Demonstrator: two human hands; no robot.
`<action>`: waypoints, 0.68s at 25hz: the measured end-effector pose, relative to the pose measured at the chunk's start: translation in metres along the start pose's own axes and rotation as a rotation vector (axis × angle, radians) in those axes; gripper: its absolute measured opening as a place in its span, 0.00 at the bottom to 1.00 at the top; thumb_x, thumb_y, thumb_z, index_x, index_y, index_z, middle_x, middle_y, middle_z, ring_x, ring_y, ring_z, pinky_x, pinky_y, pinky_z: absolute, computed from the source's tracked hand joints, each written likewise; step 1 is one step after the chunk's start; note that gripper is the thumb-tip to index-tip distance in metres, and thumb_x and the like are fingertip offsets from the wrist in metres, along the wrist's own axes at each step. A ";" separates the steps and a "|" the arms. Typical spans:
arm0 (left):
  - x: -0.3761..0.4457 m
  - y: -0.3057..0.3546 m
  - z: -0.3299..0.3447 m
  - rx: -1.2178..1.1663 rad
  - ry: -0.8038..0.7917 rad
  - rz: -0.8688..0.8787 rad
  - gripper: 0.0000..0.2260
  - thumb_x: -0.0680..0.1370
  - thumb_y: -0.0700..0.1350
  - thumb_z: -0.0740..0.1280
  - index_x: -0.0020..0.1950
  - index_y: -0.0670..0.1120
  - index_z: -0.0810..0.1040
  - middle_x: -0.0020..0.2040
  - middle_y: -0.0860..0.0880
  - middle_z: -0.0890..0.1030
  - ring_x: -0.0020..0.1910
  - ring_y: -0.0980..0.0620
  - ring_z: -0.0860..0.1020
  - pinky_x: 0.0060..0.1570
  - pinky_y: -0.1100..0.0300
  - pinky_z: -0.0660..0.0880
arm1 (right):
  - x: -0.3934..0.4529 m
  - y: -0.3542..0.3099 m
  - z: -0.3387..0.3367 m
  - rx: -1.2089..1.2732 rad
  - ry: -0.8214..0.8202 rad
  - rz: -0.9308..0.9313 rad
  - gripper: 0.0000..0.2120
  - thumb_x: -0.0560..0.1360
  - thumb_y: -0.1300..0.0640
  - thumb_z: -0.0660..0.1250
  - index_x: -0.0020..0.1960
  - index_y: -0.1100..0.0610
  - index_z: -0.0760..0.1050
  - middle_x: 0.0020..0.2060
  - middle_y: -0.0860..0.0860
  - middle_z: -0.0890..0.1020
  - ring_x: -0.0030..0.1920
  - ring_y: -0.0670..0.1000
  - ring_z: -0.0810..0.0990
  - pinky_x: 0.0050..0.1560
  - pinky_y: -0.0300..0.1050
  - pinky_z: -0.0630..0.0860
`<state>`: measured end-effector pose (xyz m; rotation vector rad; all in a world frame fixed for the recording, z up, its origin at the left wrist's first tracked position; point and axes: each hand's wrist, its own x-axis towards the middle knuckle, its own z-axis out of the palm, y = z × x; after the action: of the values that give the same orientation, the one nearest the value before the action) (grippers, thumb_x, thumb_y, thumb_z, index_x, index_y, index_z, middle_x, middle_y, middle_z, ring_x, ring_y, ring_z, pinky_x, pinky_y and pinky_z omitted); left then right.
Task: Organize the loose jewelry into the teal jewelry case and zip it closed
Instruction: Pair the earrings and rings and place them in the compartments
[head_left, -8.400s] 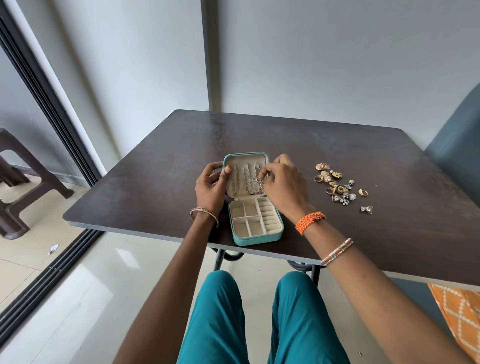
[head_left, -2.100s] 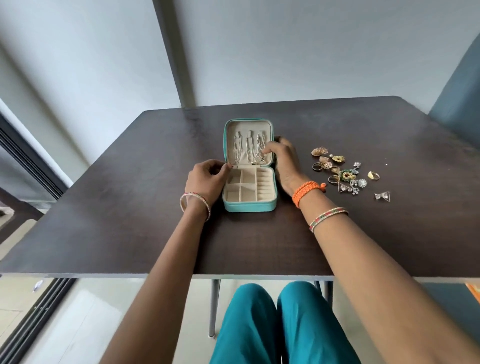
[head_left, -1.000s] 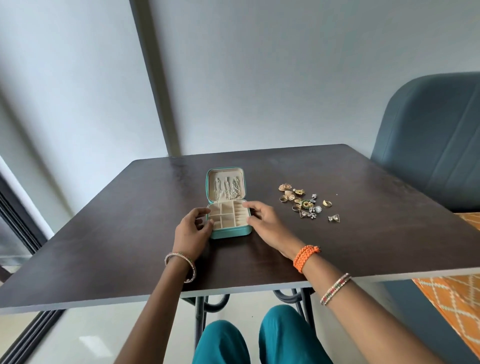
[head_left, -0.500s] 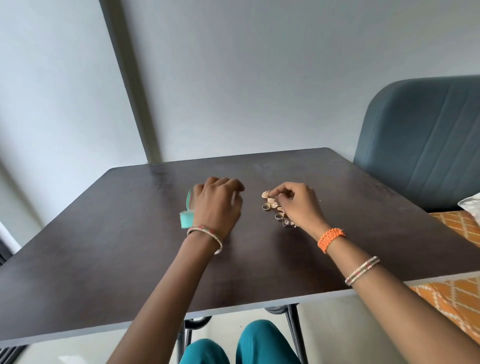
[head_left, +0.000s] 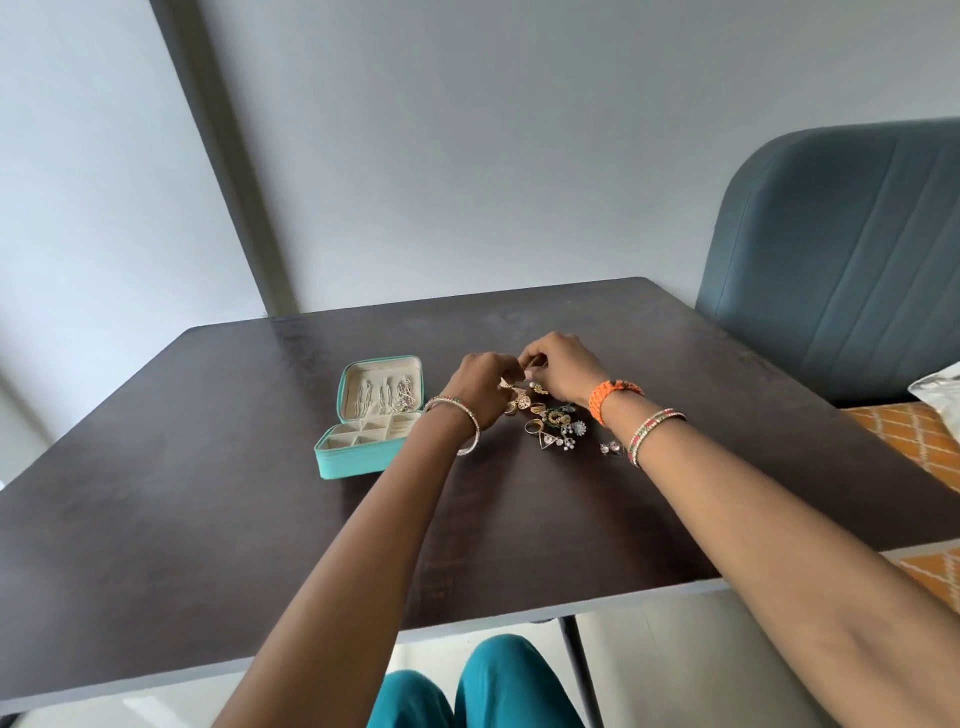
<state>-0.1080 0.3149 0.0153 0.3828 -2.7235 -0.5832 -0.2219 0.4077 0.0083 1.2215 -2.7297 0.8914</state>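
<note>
The fingers (head_left: 525, 360) of the right hand (head_left: 563, 366) are curled in, fingertips pinched together over the far edge of the loose jewelry; something small seems caught in the pinch, but it is too tiny to make out. The fingers of the left hand (head_left: 475, 383) are curled too and meet those of the right, tips nearly touching; whether they hold a piece cannot be told, since the back of the hand hides them.

Below and between both hands lies the scattered pile of small gold and silver rings, earrings and stone-set pieces (head_left: 553, 422) on the dark brown wooden worktop (head_left: 208, 519), with one little silver piece (head_left: 611, 447) lying just apart beside the right wrist. A thin beaded bangle (head_left: 457, 422) circles the left wrist; a braided orange band (head_left: 610, 396) and a set of thin beaded bangles (head_left: 655, 432) circle the right.

To the left of the hands, near them but untouched, the small teal zip-up jewelry case (head_left: 363, 447) stands open on the worktop, its lid upright. Silver chains (head_left: 385, 400) hang against the cream lining of the lid, and the cream-lined base is split into small compartments.

A padded blue-grey chair back (head_left: 841, 260) stands at the right of the worktop, with orange patterned fabric (head_left: 914, 441) beneath it.
</note>
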 end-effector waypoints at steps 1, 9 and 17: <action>0.000 -0.003 0.001 -0.020 0.015 -0.014 0.10 0.71 0.35 0.67 0.51 0.43 0.81 0.48 0.43 0.83 0.50 0.43 0.79 0.51 0.55 0.74 | 0.002 0.001 0.000 -0.032 -0.010 -0.006 0.06 0.73 0.59 0.69 0.45 0.49 0.82 0.47 0.49 0.84 0.51 0.52 0.80 0.55 0.48 0.74; -0.004 -0.008 0.015 -0.061 0.039 -0.038 0.09 0.70 0.36 0.69 0.49 0.46 0.82 0.46 0.48 0.83 0.49 0.47 0.78 0.47 0.60 0.70 | 0.005 0.009 0.001 0.129 0.083 -0.001 0.04 0.71 0.61 0.71 0.39 0.54 0.83 0.39 0.48 0.85 0.42 0.46 0.81 0.51 0.46 0.78; 0.005 -0.006 0.026 0.069 -0.039 0.049 0.16 0.71 0.34 0.64 0.53 0.49 0.81 0.47 0.46 0.82 0.50 0.44 0.77 0.52 0.51 0.74 | 0.003 0.023 -0.017 0.423 0.001 0.060 0.04 0.72 0.63 0.71 0.45 0.60 0.83 0.37 0.49 0.83 0.42 0.45 0.79 0.54 0.44 0.77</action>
<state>-0.1210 0.3170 -0.0080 0.3242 -2.7881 -0.4896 -0.2435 0.4259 0.0118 1.1872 -2.6712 1.5339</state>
